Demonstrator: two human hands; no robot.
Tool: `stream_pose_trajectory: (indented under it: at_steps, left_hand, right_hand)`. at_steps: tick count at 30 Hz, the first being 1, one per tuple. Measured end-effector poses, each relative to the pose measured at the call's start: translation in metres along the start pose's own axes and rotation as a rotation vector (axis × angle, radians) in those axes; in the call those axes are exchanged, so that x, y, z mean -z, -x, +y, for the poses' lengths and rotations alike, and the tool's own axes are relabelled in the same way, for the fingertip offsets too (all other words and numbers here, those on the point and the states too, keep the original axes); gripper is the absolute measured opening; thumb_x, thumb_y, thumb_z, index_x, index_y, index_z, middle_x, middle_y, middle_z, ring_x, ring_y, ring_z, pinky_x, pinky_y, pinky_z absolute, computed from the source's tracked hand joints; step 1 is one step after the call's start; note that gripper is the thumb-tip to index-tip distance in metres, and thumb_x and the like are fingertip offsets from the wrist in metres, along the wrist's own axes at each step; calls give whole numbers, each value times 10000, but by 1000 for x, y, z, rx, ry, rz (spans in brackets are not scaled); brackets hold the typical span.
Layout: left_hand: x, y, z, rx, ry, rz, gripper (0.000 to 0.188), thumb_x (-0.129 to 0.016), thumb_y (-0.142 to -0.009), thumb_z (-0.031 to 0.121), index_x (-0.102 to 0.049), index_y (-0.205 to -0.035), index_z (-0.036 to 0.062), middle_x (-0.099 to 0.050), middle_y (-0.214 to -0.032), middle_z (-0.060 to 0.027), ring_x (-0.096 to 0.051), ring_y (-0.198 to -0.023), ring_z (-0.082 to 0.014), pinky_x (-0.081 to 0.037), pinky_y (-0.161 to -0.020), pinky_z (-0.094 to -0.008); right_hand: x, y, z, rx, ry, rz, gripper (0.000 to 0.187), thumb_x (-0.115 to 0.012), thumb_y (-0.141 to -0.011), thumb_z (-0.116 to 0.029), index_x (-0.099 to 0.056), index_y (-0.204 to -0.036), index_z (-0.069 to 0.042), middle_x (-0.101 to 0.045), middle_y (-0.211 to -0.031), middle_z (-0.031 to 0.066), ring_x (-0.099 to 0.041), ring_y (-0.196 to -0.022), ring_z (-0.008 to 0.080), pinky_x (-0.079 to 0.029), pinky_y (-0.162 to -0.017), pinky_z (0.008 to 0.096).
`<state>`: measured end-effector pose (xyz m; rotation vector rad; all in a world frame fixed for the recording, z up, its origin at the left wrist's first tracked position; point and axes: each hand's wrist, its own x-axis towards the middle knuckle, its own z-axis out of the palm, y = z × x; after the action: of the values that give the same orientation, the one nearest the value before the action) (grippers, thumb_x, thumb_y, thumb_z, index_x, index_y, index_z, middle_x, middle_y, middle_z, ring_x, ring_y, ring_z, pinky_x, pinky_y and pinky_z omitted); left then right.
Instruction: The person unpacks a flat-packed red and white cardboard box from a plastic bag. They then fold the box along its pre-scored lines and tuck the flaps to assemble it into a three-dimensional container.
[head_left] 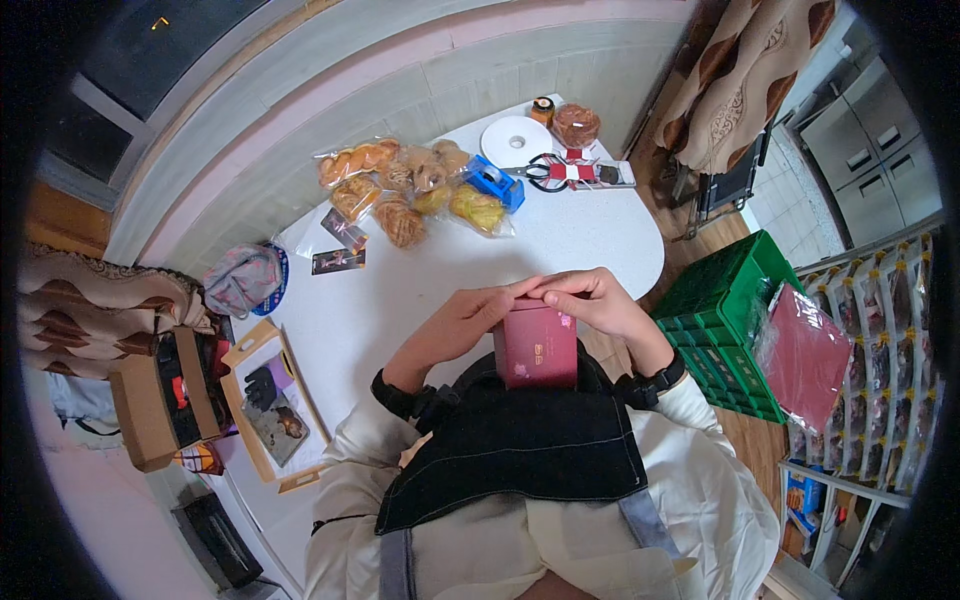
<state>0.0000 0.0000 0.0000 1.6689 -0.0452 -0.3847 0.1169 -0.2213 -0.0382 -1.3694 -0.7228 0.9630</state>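
A dark pink gift box (538, 350) with small gold print and pale flower marks stands close to my body, at the near edge of the white table. My left hand (462, 317) grips its far upper edge from the left, fingers laid across the top. From the other side, my right hand (602, 303) holds the same edge, its thumb resting on the lid. The fingertips of both hands meet above the box. Its underside is hidden from view.
Bagged breads (400, 190), a blue tape dispenser (493, 185), black-handled scissors (545, 172) and a white ribbon roll (516, 141) lie across the table's far part. A wooden tray (262, 455) sits at left. Green crates (715, 325) stand at right.
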Motion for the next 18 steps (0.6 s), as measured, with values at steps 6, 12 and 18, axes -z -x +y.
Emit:
stream_pose_trajectory:
  at_steps: [6,12,18]
  left_hand:
    - [-9,0,11,-184,-268,-20,506,-554,-964,224,-448,-1449,127,-636,-1237,-158,-631,-1085,-240,-467,-950,-339]
    - [-5,1,9,-143,-335,-106,483,-517,-977,177,-436,-1448,104,-583,-1327,-186,-609,-1156,-267,-443,-1005,-351]
    - [-4,2,3,-152,-309,-209,489,-521,-972,183,-436,-1446,98,-572,-1322,-219,-612,-1131,-292,-449,-986,-367]
  right_hand:
    - [4,14,9,210,4,-44,258,-642,-943,-121,-673,-1181,-27,-642,-1220,95,-588,-1058,133,-475,-901,278]
    - [-8,15,13,177,-10,0,262,-656,-924,-95,-655,-1174,-20,-636,-1191,91,-580,-1088,166,-455,-949,310]
    - [1,15,4,167,123,-74,178,-679,-884,-51,-717,-1057,-33,-658,-1145,115,-584,-1091,209,-444,-965,345]
